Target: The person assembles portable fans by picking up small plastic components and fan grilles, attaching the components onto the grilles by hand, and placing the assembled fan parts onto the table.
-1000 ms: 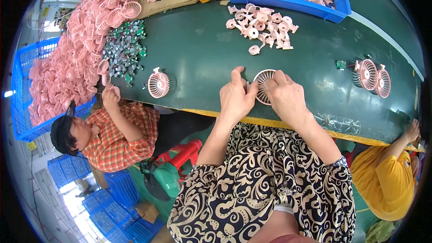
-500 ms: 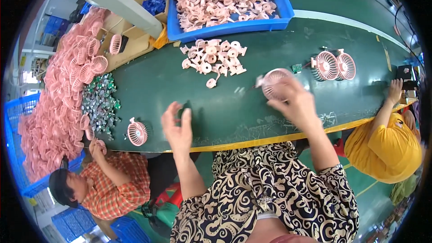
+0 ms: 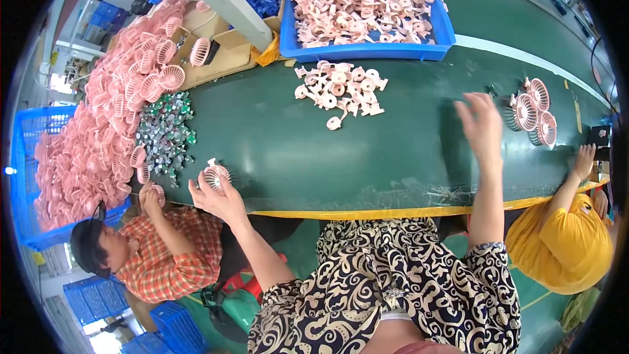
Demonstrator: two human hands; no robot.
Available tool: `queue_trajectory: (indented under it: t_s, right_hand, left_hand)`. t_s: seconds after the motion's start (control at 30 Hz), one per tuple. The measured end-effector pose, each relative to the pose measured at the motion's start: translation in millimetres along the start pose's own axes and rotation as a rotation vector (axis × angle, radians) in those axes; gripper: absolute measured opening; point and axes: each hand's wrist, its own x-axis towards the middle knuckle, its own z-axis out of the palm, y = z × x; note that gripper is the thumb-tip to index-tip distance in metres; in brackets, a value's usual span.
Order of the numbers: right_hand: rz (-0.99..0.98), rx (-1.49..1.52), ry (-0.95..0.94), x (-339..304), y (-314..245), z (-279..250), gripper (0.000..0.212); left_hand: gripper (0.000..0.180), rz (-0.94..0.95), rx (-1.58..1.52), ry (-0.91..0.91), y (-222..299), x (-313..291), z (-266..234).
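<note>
My left hand [image 3: 221, 202] is at a pink round fan housing [image 3: 215, 174] near the table's front left. Its fingers are spread about the housing's near edge; a firm grip does not show. My right hand [image 3: 481, 121] is raised over the right part of the green table, fingers apart and holding nothing. Just beyond it to the right, three pink fan housings [image 3: 525, 113] stand close together, with a small dark part beside them. A loose heap of small pink ring-shaped parts with stems [image 3: 339, 88] lies in the middle.
A blue tray [image 3: 367, 52] full of similar pink parts stands at the back. On the left are a pile of small circuit boards [image 3: 164, 132] and a large heap of pink fan housings [image 3: 105, 151]. A co-worker sits at each side. A metal post [image 3: 226, 6] rises back left.
My right hand has let go of the fan housing, which now stands with the other two on the right. My left hand has moved left to the single housing. The whole view has shifted.
</note>
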Motion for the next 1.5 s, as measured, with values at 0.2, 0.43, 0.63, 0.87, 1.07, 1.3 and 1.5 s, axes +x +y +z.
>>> queue_trajectory:
  t_s: [0.2,0.43,0.63,0.87,1.07,1.3,1.5]
  right_hand:
    - [-0.211,0.373,-0.117,38,-91,85,0.017]
    - [-0.265,0.246,-0.232,66,-108,128,0.016]
    - [-0.208,0.312,-0.108,58,-107,102,0.023]
    - [0.124,0.612,-0.144,-1,-72,77,0.043]
    - [0.283,0.315,-0.184,-52,-48,34,0.048]
    - [0.097,0.124,-0.043,-70,-36,22,0.031]
    - [0.074,0.218,-0.057,-78,-31,18,0.030]
  left_hand:
    - [0.047,-0.048,-0.066,-0.068,-50,-3,12]
    - [0.023,-0.100,-0.417,-0.321,10,-22,-17]
    - [0.030,-0.138,-0.730,-0.808,99,-50,-45]
    - [0.054,0.109,-0.898,-1.210,175,-80,-51]
    - [0.051,0.173,-0.842,-1.084,178,-71,-42]
    - [0.045,0.246,-0.762,-0.853,174,-52,-49]
    - [0.053,0.533,-0.483,-0.823,175,-34,-37]
